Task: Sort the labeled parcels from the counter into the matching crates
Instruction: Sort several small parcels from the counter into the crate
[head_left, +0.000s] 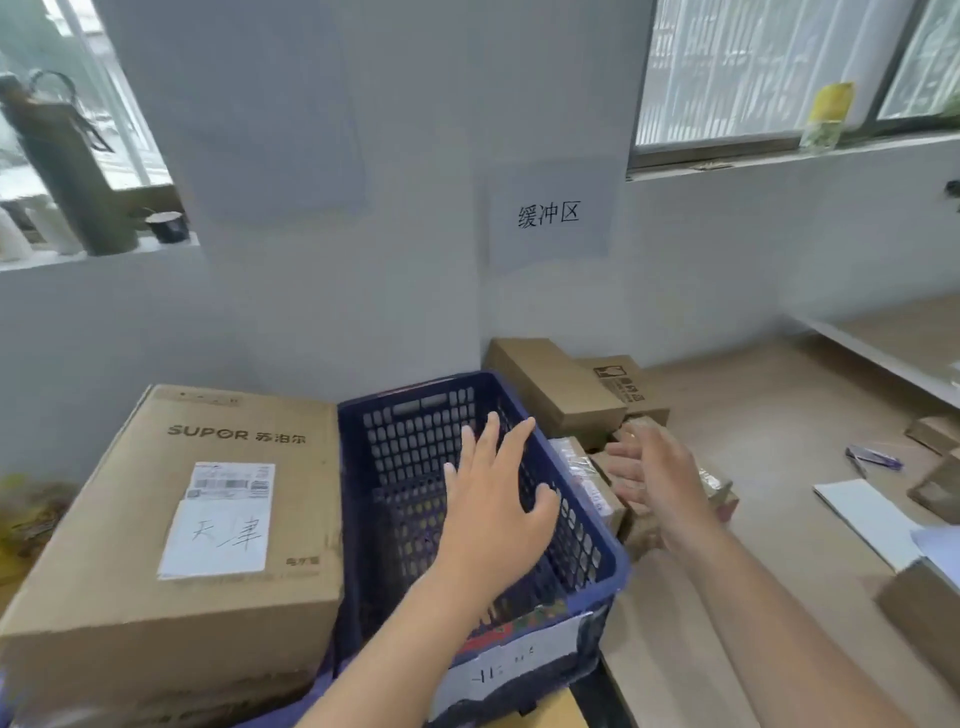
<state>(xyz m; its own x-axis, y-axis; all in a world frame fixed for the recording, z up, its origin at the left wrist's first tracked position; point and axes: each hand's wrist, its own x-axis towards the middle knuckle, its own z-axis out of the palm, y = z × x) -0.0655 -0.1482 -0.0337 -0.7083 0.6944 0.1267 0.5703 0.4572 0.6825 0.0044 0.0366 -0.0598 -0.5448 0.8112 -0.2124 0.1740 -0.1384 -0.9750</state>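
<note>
A dark blue perforated crate (415, 431) stands in front of me, a white label (511, 662) taped on its near wall. My left hand (493, 499) hovers over the crate's right side, fingers straight and spread, holding nothing. My right hand (652, 475) is just right of the crate, palm turned left, fingers relaxed, above several small cardboard parcels (597, 483) on the wooden counter (779, 441). Two bigger brown boxes (550, 387) lie behind them against the wall.
A large SUPOR carton (176, 514) with a handwritten label sits left of the crate, touching it. A wall sign (548, 214) hangs above the parcels. White sheets (867, 519), a pen-like item (875, 459) and more boxes (935, 483) lie at the counter's right.
</note>
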